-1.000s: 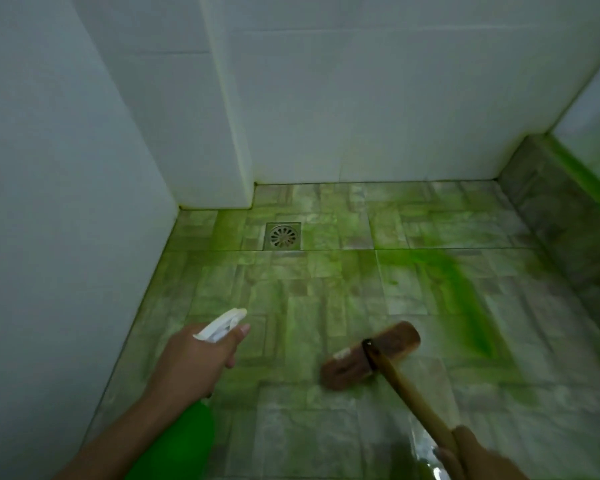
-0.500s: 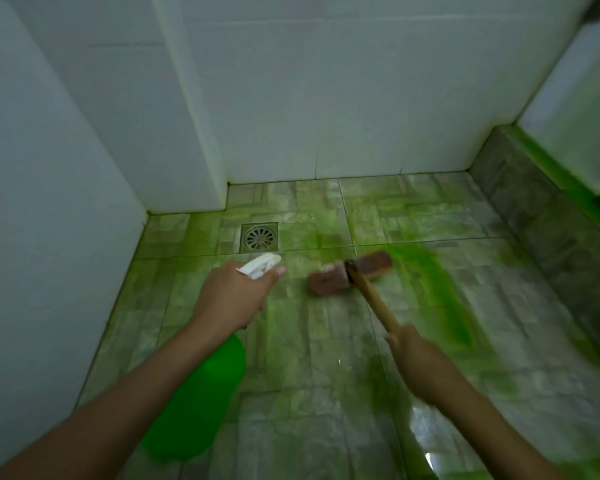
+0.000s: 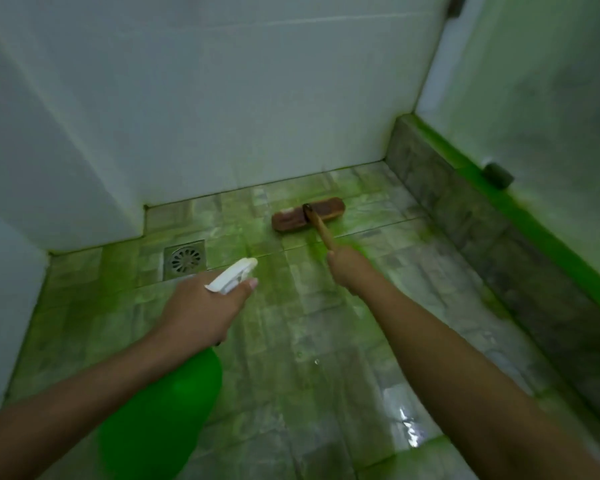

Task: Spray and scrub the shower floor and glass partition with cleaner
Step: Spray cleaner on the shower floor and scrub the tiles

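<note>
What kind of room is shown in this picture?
Most likely a shower stall in a bathroom. A metal floor drain sits in the wet tiled floor, white tiled walls enclose it, and a glass partition stands on a low kerb at the right.

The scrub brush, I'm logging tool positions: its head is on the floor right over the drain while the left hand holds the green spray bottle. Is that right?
Not quite. In the head view the scrub brush lies on the floor tiles near the back wall, apart from and to the right of the drain, not over it. The left hand does hold the green spray bottle.
</note>
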